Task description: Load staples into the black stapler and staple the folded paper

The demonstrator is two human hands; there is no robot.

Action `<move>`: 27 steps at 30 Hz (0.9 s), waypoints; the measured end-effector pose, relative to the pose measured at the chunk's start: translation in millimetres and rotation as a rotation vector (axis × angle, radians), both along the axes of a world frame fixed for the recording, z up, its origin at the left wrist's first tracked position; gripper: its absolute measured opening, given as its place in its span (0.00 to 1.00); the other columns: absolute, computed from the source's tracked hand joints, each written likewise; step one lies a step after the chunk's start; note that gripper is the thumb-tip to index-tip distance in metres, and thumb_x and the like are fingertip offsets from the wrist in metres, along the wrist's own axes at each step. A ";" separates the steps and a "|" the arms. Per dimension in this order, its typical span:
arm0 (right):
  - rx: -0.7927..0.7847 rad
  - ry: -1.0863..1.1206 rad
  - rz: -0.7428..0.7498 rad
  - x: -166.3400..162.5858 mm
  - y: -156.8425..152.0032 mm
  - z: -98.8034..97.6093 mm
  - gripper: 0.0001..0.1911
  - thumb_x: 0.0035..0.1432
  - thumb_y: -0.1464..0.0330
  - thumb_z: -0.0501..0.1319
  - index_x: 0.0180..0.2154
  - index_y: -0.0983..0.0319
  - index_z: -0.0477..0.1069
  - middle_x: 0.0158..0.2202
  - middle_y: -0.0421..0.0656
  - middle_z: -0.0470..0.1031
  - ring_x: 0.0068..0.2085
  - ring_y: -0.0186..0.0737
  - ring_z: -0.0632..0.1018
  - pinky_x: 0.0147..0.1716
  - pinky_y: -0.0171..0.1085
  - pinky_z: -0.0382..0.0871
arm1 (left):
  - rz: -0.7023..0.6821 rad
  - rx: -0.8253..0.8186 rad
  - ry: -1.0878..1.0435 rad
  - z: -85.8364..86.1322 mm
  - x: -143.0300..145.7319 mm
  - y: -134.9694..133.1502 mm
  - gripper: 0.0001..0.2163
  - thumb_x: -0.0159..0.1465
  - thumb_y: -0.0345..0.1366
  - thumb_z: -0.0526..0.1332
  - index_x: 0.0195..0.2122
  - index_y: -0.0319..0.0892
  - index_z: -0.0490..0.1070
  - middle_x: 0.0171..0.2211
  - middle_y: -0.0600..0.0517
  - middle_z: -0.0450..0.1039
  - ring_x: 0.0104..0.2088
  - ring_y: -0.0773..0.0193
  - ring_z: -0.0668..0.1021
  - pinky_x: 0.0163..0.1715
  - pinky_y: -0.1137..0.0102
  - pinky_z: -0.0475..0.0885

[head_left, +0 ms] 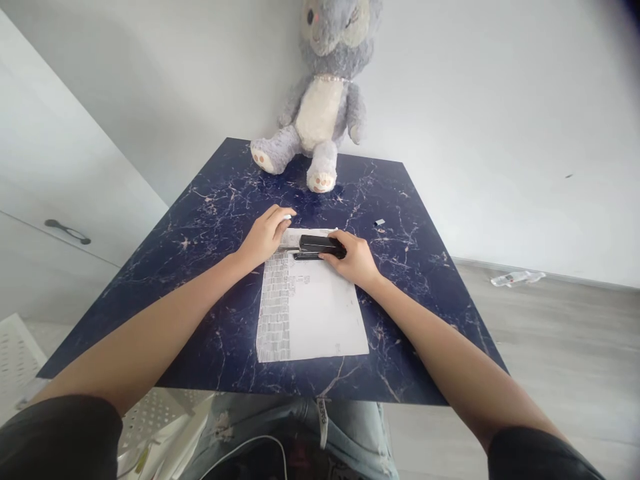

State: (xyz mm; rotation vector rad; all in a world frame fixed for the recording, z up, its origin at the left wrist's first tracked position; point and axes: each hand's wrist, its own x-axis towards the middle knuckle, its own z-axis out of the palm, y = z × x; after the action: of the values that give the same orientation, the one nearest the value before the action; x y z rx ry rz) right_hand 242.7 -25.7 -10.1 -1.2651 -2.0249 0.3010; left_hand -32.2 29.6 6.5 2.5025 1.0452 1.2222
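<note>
1. The right hand has its fingers closed around the right end of the black stapler, thumb on the near side.
2. The stapler lies over the far end of the paper, about midway between the counter's left and right edges; a metal strip juts from its left end.
3. The left hand, just beside that strip, has its fingers nearly together, pinching a small white piece, apparently, though it is too small to identify.
4. The paper reaches close to the counter's near edge.
5. A scrap lies toward the right edge; a plush toy sits at the far edge.
</note>
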 end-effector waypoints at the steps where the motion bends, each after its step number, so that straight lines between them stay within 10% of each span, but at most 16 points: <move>1: 0.003 0.000 -0.003 -0.1 -0.1 0.1 0.16 0.59 0.63 0.72 0.48 0.57 0.75 0.41 0.45 0.81 0.40 0.49 0.81 0.42 0.45 0.74 | 0.002 0.005 0.005 -0.6 0.5 0.4 0.11 0.77 0.32 0.56 0.56 0.43 0.74 0.46 0.45 0.77 0.45 0.57 0.80 0.48 0.61 0.77; 27: -0.021 0.077 -0.035 0.5 1.5 4.7 0.14 0.56 0.66 0.72 0.43 0.57 0.74 0.37 0.42 0.80 0.37 0.46 0.79 0.41 0.44 0.72 | -0.103 -0.403 0.028 -5.5 7.4 -5.0 0.11 0.68 0.42 0.69 0.47 0.43 0.83 0.45 0.45 0.84 0.44 0.54 0.84 0.52 0.57 0.77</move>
State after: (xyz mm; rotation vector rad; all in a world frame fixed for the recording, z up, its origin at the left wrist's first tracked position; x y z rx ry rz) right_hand 243.2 -24.2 -5.4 -1.2812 -1.9369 0.3498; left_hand -24.7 24.6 1.0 2.2339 1.0334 0.8500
